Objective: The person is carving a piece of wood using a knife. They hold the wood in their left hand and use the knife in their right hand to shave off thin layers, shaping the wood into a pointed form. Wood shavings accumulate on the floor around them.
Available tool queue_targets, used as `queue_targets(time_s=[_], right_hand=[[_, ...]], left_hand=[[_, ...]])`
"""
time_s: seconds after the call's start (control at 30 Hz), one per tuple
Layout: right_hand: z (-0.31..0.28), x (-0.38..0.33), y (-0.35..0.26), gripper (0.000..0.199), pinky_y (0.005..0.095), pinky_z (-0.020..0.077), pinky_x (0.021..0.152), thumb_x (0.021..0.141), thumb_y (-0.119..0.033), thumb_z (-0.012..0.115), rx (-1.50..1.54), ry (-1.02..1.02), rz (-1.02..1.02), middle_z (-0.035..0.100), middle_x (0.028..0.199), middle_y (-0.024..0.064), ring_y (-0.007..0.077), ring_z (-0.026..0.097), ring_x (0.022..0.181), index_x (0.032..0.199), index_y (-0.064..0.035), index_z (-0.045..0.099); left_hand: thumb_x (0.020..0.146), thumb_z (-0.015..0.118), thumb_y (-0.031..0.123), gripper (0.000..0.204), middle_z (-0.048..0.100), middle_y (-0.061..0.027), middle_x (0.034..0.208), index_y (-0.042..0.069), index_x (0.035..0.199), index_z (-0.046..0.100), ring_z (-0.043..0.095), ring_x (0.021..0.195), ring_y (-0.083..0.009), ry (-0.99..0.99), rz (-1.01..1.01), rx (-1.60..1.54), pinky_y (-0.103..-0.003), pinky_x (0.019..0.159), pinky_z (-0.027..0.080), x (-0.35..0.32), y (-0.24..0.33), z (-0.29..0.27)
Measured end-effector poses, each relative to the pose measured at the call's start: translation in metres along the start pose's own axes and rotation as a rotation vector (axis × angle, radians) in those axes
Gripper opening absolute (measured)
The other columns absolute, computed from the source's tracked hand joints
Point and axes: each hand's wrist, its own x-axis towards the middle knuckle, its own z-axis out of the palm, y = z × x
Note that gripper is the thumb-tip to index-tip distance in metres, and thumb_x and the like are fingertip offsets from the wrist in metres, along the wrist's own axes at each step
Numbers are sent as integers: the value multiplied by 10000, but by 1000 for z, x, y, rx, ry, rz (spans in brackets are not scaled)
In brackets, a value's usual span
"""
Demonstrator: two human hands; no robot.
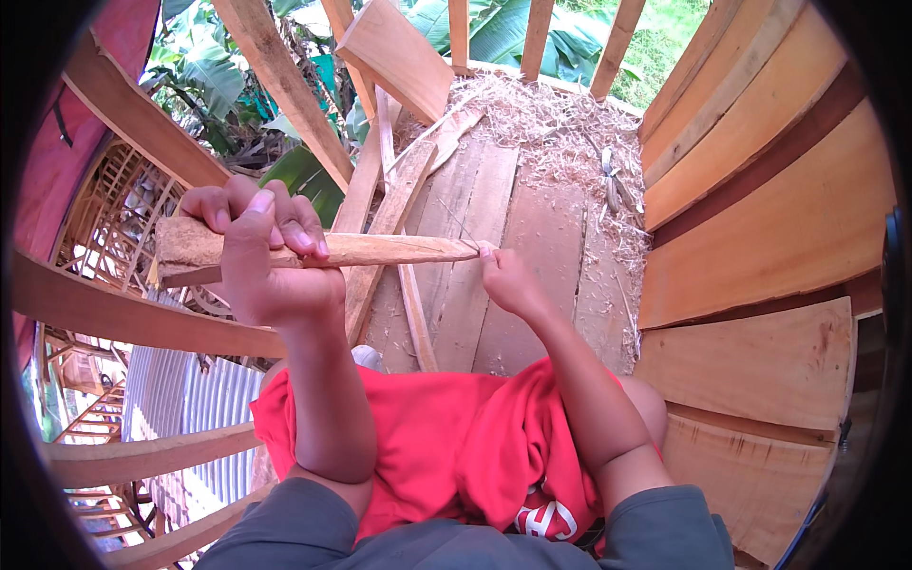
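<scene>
A long piece of wood (389,249), thick and rough at its left end and tapering to a narrow tip on the right, is held level above my lap. My left hand (271,242) is closed round its thick end, with the thumb on the near side and the fingers over the top. My right hand (511,280) is pinched closed at the narrow tip. A thin dark strand, like wire or string, (463,228) runs up and left from the tip beside my right fingertips. How it is fixed to the wood is too small to tell.
Loose planks (399,204) lean ahead on the left, beside a thick wooden block (394,57). Wood shavings (570,123) cover the far part of the plank floor (537,223). Slatted wooden walls (750,228) close in on both sides. A red cloth (418,418) lies across my lap.
</scene>
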Motion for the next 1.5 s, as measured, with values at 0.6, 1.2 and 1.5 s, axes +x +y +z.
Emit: queue_targets(time_s=[0.6, 1.2, 1.5], right_hand=[[-20, -9, -35, 452, 464, 468, 786, 986, -307, 347, -132, -220, 128, 650, 862, 258, 405, 631, 841, 934, 48, 623], [-19, -8, -30, 451, 479, 451, 860, 981, -303, 340, -194, -205, 92, 635, 980, 288, 437, 602, 954, 1020, 54, 614], [-16, -30, -61, 489, 452, 456, 700, 996, -361, 356, -146, -168, -40, 620, 758, 213, 367, 614, 728, 872, 43, 601]], left_hand=[[701, 490, 2, 257, 312, -6, 605, 111, 870, 329, 348, 468, -93, -171, 2, -5, -363, 612, 542, 2, 3, -9], [672, 448, 1, 310, 329, -58, 641, 88, 898, 254, 626, 952, -491, -348, 47, -147, -647, 1095, 252, 8, -5, -14], [766, 470, 48, 175, 526, -104, 703, 81, 864, 328, 632, 979, -456, -108, 127, 41, -527, 1003, 468, 3, -6, 2]])
